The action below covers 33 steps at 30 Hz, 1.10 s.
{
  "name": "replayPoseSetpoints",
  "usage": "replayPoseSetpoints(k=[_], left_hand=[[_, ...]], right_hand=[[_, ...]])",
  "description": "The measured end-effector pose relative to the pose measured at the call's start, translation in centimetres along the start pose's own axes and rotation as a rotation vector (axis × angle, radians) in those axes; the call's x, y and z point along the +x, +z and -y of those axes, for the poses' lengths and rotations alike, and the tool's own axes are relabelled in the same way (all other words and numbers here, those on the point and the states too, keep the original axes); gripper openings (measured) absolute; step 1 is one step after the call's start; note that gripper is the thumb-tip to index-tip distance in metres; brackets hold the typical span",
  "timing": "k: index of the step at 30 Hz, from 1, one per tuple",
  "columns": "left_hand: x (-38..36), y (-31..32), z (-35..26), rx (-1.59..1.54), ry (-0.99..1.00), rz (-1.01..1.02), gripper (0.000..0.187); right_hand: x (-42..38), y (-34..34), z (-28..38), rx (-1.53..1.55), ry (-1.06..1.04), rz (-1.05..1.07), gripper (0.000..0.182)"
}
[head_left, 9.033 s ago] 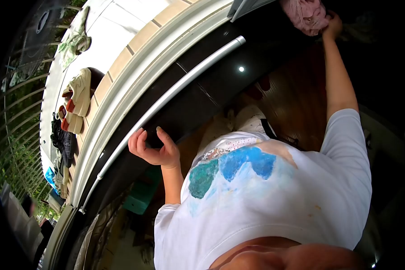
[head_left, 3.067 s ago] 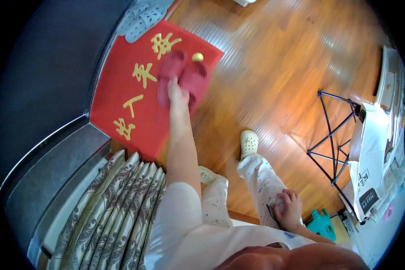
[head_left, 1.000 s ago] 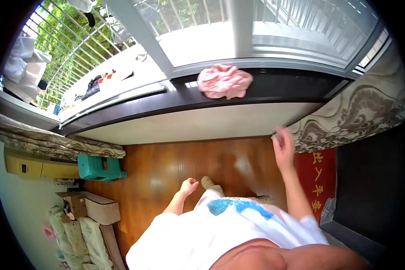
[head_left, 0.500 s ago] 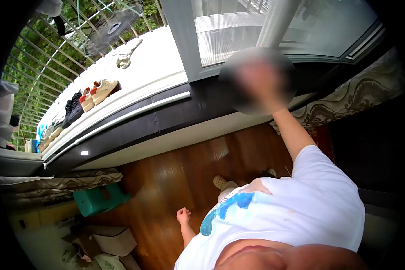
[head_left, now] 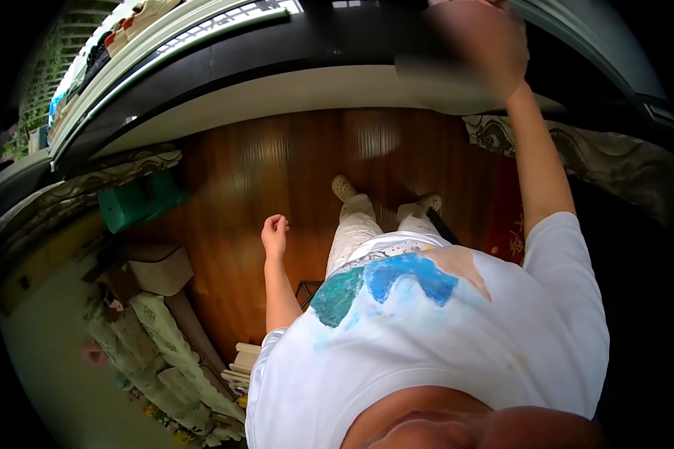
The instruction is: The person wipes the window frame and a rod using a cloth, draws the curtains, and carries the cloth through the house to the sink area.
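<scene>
My left hand (head_left: 275, 233) hangs over the wooden floor at my left side. Its fingers are curled together and nothing shows in them. My right arm reaches forward, and my right hand (head_left: 494, 49) lies at the top edge of the view, over the dark window sill (head_left: 337, 46). A blur covers this hand, so its fingers and anything in them cannot be made out. The window frame (head_left: 591, 45) runs just to the right of it.
Several shoes (head_left: 120, 34) stand on the outer ledge at upper left. A green stool (head_left: 138, 200) and a cardboard box (head_left: 157, 268) are on the left. Patterned curtains (head_left: 614, 153) hang at right, above a red mat (head_left: 508, 224). A sofa with a patterned cover (head_left: 157, 329) stands lower left.
The view has tilted down, showing more floor, my legs and both feet. The window and ledge have moved up and mostly out of sight. My left hand remains curled at my side.
</scene>
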State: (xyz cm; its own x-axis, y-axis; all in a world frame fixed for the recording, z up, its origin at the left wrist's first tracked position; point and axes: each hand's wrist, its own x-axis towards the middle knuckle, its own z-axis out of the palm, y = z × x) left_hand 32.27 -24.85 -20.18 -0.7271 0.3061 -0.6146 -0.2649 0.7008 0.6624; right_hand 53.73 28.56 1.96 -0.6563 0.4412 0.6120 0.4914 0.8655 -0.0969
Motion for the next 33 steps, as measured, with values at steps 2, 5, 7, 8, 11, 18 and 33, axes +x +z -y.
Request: replayPoseSetpoints(k=[2, 5, 7, 8, 11, 18, 33], left_hand=[[-0.6, 0.8, 0.1, 0.033, -0.005, 0.023, 0.024], [-2.1, 3.1, 0.7, 0.032, 0.028, 0.067, 0.024], [-3.4, 5.2, 0.5, 0.003, 0.08, 0.063, 0.024], [-4.3, 6.2, -0.1, 0.028, 0.095, 0.072, 0.023], [-6.2, 9.5, -2.8, 0.077, 0.168, 0.083, 0.023], [-10.4, 20.7, -16.6, 0.28, 0.625, 0.143, 0.019], [-18.5, 39.1, -40.0, -0.052, 1.204, 0.228, 0.015]], right_hand=[[-2.8, -1.0, -4.5, 0.004, 0.103, 0.025, 0.044], [-7.5, -4.4, -12.9, -0.108, 0.177, -0.017, 0.047], [-9.3, -5.4, -17.5, -0.16, 0.168, -0.041, 0.047], [-9.8, -6.0, -19.4, -0.159, 0.176, -0.014, 0.046], [-10.0, -6.5, -20.6, -0.199, 0.228, 0.045, 0.046], [-10.1, -7.2, -21.7, -0.142, 0.178, 0.022, 0.046], [-19.1, -16.1, -40.3, -0.22, 0.218, -0.036, 0.046]])
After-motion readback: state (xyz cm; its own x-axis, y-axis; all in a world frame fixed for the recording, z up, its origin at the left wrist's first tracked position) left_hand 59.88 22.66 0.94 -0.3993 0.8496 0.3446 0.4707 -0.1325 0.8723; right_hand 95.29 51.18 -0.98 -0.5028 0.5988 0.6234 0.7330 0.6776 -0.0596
